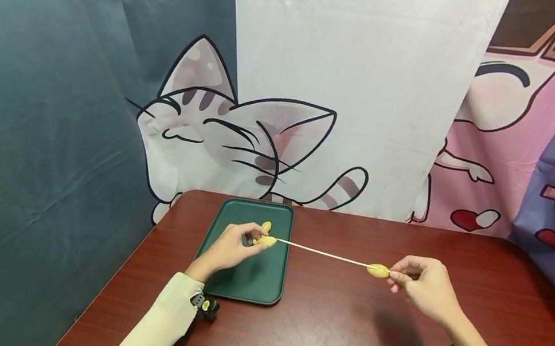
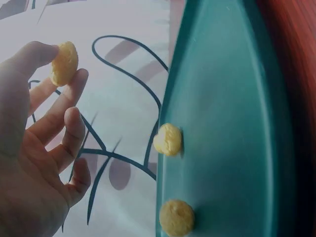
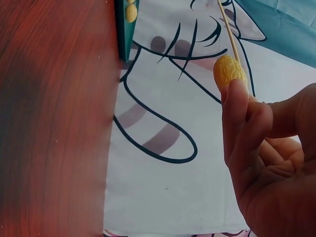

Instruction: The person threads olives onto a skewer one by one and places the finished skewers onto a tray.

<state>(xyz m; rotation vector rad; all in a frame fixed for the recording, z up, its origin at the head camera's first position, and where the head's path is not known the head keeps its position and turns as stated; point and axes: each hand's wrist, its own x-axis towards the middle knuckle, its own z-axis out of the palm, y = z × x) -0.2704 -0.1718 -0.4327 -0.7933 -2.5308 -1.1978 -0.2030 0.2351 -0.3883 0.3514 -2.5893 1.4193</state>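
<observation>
A thin pale skewer (image 1: 322,253) runs almost level between both hands, above the table. My right hand (image 1: 422,286) pinches its right end between thumb and fingers, right beside a yellow oval piece (image 1: 378,271) threaded on the stick. That piece (image 3: 230,70) has a wrinkled surface in the right wrist view. My left hand (image 1: 233,248) holds a second yellow oval piece (image 2: 64,64) between thumb and fingertips, its other fingers loosely bent. In the head view this piece (image 1: 267,241) meets the skewer's left tip; whether the tip has entered it cannot be told.
Under my left hand lies a dark green tray (image 1: 248,285). Two more yellow pieces, one nearer the middle (image 2: 170,139) and one lower (image 2: 177,218), sit in it. The table (image 1: 326,323) is reddish-brown wood, and a cartoon-printed cloth (image 1: 360,91) hangs behind it.
</observation>
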